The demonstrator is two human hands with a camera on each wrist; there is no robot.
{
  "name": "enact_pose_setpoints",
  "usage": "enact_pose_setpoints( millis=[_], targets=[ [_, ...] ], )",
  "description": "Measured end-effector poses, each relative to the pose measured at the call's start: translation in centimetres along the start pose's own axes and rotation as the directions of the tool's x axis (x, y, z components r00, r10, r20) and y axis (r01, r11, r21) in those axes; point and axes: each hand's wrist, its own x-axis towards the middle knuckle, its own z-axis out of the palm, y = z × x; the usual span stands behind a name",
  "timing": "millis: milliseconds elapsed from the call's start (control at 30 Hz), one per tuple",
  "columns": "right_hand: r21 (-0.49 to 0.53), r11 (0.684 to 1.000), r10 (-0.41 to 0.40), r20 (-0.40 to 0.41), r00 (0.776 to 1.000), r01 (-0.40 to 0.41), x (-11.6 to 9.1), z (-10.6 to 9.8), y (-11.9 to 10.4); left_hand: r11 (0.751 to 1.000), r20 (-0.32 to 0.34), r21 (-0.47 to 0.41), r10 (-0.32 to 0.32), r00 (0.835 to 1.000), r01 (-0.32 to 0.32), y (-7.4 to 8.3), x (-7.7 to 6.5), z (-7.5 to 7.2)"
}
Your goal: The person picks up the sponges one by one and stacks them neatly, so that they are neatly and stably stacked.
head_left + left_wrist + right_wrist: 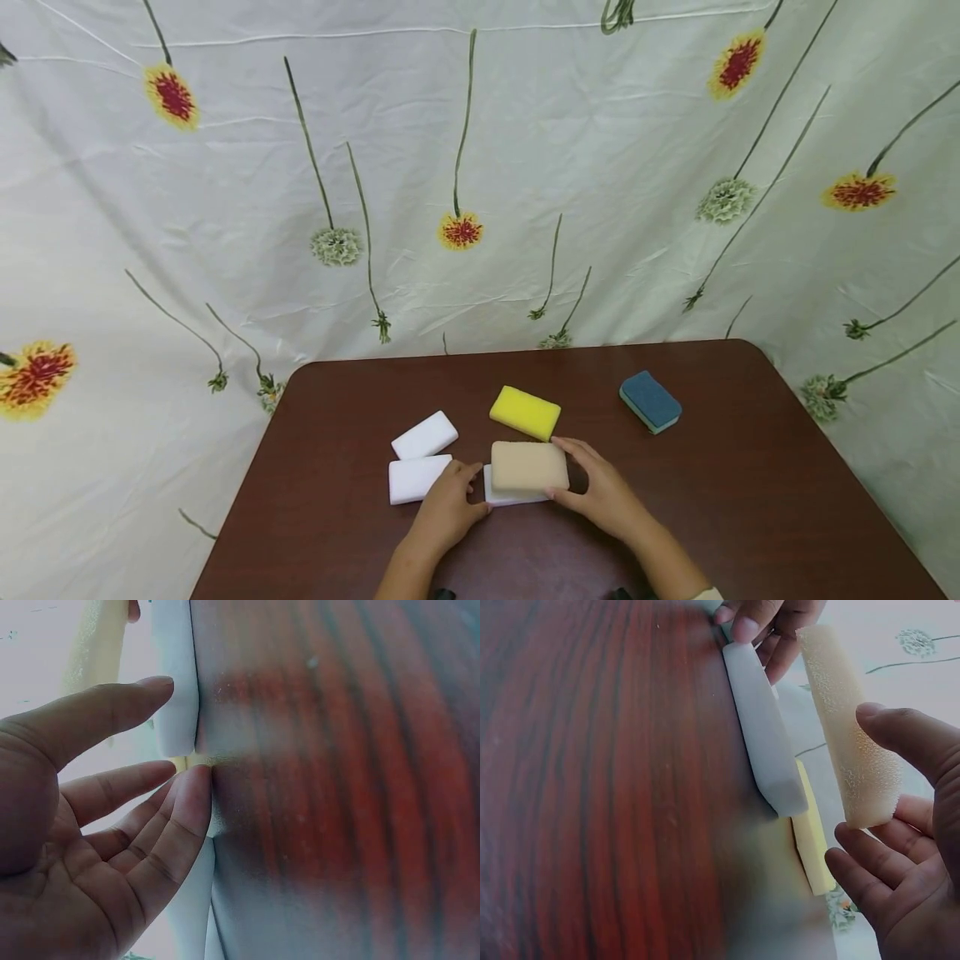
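Observation:
My right hand (606, 493) pinches a beige sponge (529, 467) between thumb and fingers. In the right wrist view the beige sponge is held up, apart from the white sponge (761, 727) lying flat on the table. From the head, it covers most of that white sponge. My left hand (448, 508) is at the white sponge's left end, fingers loosely bent and thumb apart from them; contact with the sponge is hard to tell. Left of this hand lie two more white sponges, a near one (414, 481) partly behind the fingers and a tilted far one (425, 435).
A yellow sponge (525, 412) lies just beyond the beige one. Farther right is a blue scouring sponge (651, 402) with a green lower layer. The dark brown table (750, 500) ends at the back against a flowered white cloth (525, 167).

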Motion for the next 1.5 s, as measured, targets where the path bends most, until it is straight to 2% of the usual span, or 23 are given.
enact_pose_setpoints(
  millis=[367, 667, 933, 1067, 1267, 1500],
  targets=[
    [0.021, 0.999, -0.038, 0.033, 0.999, 0.037, 0.1, 1.1, -0.1, 0.999, 0.026, -0.014, -0.028, 0.999, 0.029, 0.0, 0.0, 0.1],
    [0.041, 0.996, -0.081, 0.047, 0.996, 0.079, 0.2, 1.6, 0.3, 1.0, -0.005, 0.017, 0.008, 1.0, -0.008, 0.0, -0.1, 0.1],
    [0.051, 0.996, -0.075, 0.092, 0.993, 0.071, 0.3, 1.7, 0.4, 1.0, -0.001, 0.027, 0.012, 1.0, -0.012, 0.1, -0.2, 0.1],
    [0.062, 0.996, -0.068, 0.119, 0.991, 0.061, 0.5, 1.8, 0.5, 1.0, 0.012, -0.018, 0.007, 1.0, -0.007, 0.0, -0.2, 0.0],
    [0.072, 0.996, -0.053, 0.135, 0.989, 0.043, 0.5, 2.0, 0.7, 0.992, 0.06, -0.114, -0.045, 0.997, 0.052, 0.0, -0.2, 0.0],
    [0.122, 0.992, -0.027, 0.137, 0.99, 0.01, 0.2, 2.0, 0.5, 0.992, 0.064, -0.12, -0.024, 0.998, 0.032, 0.0, -0.4, -0.2]
  ],
)
